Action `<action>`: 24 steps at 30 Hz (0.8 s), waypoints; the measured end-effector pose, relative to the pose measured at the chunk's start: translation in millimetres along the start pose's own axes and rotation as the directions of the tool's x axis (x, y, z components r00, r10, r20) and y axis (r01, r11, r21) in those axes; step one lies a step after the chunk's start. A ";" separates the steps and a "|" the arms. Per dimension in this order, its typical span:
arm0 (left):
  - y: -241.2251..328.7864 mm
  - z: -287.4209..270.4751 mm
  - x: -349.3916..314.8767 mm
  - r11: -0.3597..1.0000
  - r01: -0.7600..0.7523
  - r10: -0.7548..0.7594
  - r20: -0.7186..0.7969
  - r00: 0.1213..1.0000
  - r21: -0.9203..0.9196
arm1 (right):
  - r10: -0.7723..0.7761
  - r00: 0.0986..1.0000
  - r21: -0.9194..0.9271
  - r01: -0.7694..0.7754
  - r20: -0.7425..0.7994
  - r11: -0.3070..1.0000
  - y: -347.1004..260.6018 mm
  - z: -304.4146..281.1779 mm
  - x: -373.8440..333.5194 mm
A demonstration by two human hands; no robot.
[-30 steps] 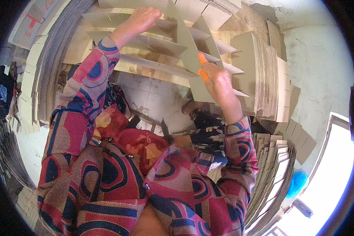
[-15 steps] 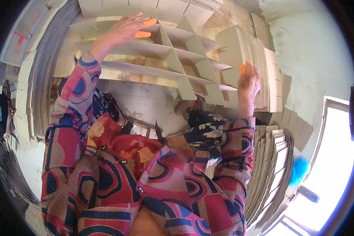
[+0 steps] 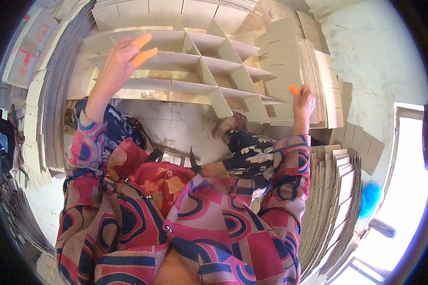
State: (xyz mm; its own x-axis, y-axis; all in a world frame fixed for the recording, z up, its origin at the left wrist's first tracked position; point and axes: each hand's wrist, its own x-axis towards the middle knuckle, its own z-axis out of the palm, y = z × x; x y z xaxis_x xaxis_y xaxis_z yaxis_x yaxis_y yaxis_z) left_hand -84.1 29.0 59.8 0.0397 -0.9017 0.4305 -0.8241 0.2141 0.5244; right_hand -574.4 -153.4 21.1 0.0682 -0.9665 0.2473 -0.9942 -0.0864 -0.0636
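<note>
Cardboard grid [image 3: 205, 72] lies beneath the left hand [image 3: 117, 64], grip released; for the right hand [image 3: 304, 103], I cannot tell.

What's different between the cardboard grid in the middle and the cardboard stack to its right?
The cardboard grid has crossed panels with open cells between them, while the cardboard stack has sheets packed close together. The grid spreads wide from left to right; the stack is narrower and more compact. Both are tan cardboard.
</note>
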 end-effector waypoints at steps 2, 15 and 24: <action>-2.6 -2.0 -25.0 0.996 0.050 -0.050 0.004 0.999 -0.069 | 0.069 0.994 0.034 -0.066 -0.081 0.997 -7.5 -16.0 -0.5; 0.7 22.0 -70.6 0.976 -0.065 0.056 0.050 0.997 0.209 | -0.481 0.862 0.681 0.447 -0.157 0.580 -202.6 -114.1 -68.5; -8.1 38.9 -68.8 0.988 -0.143 0.142 0.016 0.990 0.065 | -0.572 0.814 0.684 0.476 -0.105 0.552 -256.9 -109.1 -84.2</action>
State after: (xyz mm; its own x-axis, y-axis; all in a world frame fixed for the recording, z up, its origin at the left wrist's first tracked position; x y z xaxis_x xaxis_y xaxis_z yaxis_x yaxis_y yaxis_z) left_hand -102.2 74.6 -2.6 -0.0866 -0.8679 0.4890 -0.8561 0.3159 0.4089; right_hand -333.8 -23.4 122.1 0.6155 -0.7115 0.3390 -0.4596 -0.6734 -0.5791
